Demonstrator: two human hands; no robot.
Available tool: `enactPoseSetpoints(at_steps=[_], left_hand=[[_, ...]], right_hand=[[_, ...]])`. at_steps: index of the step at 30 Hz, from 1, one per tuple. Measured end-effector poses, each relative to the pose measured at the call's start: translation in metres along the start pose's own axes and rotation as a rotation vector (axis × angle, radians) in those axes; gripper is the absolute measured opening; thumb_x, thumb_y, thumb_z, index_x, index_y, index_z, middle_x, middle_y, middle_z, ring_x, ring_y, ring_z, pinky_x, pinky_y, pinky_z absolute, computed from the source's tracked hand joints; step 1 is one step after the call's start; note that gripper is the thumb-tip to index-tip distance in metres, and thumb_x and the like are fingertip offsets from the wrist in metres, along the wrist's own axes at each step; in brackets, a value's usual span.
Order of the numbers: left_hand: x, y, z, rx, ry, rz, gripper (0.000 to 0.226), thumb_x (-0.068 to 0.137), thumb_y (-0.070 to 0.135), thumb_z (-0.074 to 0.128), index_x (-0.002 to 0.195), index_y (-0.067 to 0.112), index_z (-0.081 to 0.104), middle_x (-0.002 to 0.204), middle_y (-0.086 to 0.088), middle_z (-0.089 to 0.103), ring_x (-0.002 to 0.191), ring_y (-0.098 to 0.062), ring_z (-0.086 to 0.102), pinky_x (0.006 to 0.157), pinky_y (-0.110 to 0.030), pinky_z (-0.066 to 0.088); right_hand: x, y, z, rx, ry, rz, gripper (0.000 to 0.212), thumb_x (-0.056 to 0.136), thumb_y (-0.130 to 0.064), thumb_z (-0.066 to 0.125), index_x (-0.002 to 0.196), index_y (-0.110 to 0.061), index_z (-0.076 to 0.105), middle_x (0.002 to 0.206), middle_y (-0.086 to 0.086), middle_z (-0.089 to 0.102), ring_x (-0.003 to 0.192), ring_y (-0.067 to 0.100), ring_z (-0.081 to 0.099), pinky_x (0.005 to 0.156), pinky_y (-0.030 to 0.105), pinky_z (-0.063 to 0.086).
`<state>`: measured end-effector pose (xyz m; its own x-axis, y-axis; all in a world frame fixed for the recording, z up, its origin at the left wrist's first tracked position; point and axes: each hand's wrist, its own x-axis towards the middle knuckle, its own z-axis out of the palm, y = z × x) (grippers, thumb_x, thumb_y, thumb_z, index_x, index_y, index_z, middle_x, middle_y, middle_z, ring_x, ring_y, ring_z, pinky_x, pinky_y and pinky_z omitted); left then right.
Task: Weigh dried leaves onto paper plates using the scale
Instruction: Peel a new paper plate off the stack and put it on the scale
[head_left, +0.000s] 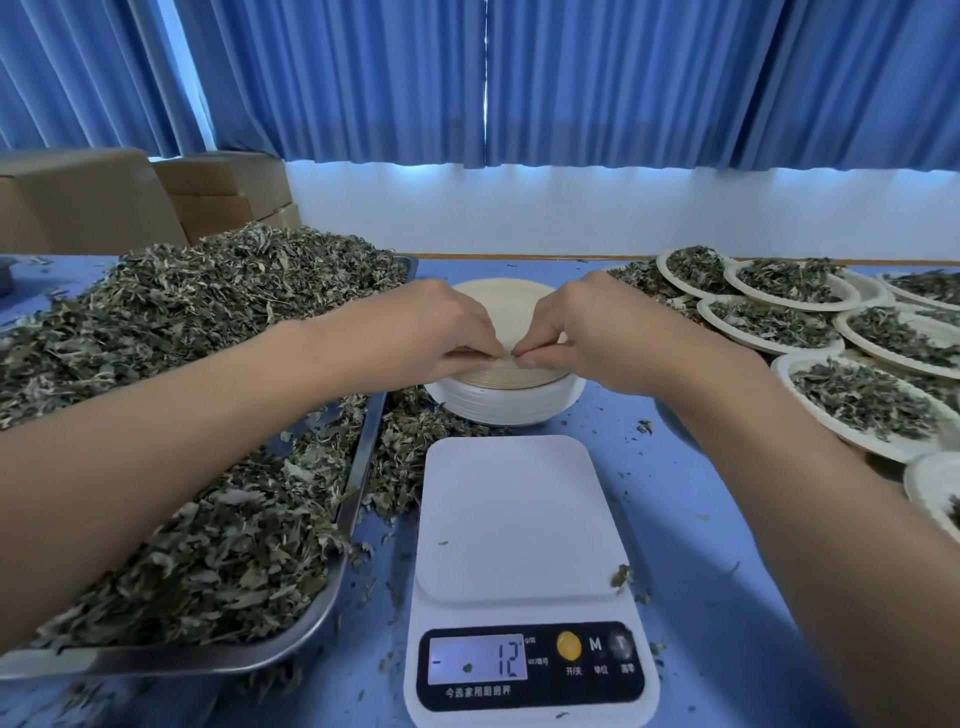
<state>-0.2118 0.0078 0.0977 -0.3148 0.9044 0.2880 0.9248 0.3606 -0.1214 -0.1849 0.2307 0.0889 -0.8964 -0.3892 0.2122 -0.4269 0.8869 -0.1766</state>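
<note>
Paper plates in one inverted stack (506, 400) sit on the desk (701, 519) beyond the one scale (519, 519); left hand (431, 332) and right hand (587, 332) each pinch the top plate (511, 312) at its near rim. Nested plates may cling, so two could lift together and skew the weight. One tray (358, 467) of dried leaves (208, 312) lies left, at least seven filled plates (862, 400) right.

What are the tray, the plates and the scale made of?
The tray looks like metal, probably steel: grey, shiny rim. The plates are probably pressed paper: matte, off-white, thin stacked edges. The scale seems plastic: smooth white top, glossy black panel.
</note>
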Motion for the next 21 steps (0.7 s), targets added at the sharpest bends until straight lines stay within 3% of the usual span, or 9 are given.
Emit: enactPoseSetpoints(at_steps=[4,7,12,14,18,21], left_hand=[[0.001,0.001,0.0,-0.063,-0.018,-0.044,0.018,0.098,0.021,0.065,0.109,0.016,0.079,0.104,0.002,0.076,0.094,-0.021,0.069,0.087,-0.038,0.052],[0.001,0.0,-0.001,-0.108,-0.012,-0.074,0.015,0.096,0.019,0.067,0.104,0.016,0.08,0.1,0.002,0.077,0.089,-0.02,0.069,0.084,-0.041,0.053],[0.002,-0.001,0.001,-0.188,0.065,-0.141,0.011,0.091,0.015,0.07,0.093,0.014,0.08,0.088,0.002,0.075,0.076,-0.019,0.065,0.077,-0.04,0.052],[0.001,-0.001,0.0,-0.206,0.094,-0.158,0.011,0.09,0.015,0.07,0.094,0.015,0.08,0.086,0.003,0.074,0.076,-0.014,0.064,0.078,-0.039,0.051],[0.003,0.003,-0.005,-0.11,0.093,-0.156,0.013,0.09,0.019,0.066,0.097,0.013,0.076,0.078,0.005,0.065,0.076,-0.021,0.061,0.074,-0.038,0.05],[0.004,0.006,-0.008,0.013,0.123,-0.188,0.043,0.091,0.041,0.039,0.095,0.014,0.072,0.075,0.004,0.06,0.076,-0.026,0.061,0.07,-0.042,0.05]], right_hand=[[-0.005,-0.013,-0.004,-0.208,-0.021,-0.011,0.02,0.1,-0.032,0.058,0.098,-0.028,0.078,0.1,0.005,0.073,0.092,0.027,0.061,0.077,0.042,0.052],[-0.005,-0.025,-0.006,-0.452,-0.036,-0.083,0.026,0.102,-0.026,0.047,0.091,-0.018,0.069,0.093,0.008,0.067,0.083,0.032,0.055,0.061,0.034,0.034],[-0.004,-0.037,-0.004,-0.721,-0.009,-0.196,0.027,0.105,-0.02,0.032,0.087,-0.017,0.052,0.079,0.002,0.049,0.064,0.027,0.039,0.061,0.031,0.028],[-0.005,-0.034,-0.001,-0.77,0.087,-0.29,0.027,0.103,-0.016,0.037,0.086,-0.014,0.057,0.074,0.002,0.05,0.06,0.027,0.044,0.061,0.031,0.033],[-0.01,-0.021,0.0,-0.748,0.353,-0.385,0.015,0.085,-0.004,0.065,0.071,-0.008,0.061,0.059,0.006,0.052,0.048,0.026,0.049,0.044,0.03,0.035],[-0.012,-0.017,0.003,-0.646,0.541,-0.354,0.012,0.071,0.006,0.067,0.074,-0.004,0.06,0.061,0.008,0.051,0.048,0.026,0.042,0.041,0.027,0.027]])
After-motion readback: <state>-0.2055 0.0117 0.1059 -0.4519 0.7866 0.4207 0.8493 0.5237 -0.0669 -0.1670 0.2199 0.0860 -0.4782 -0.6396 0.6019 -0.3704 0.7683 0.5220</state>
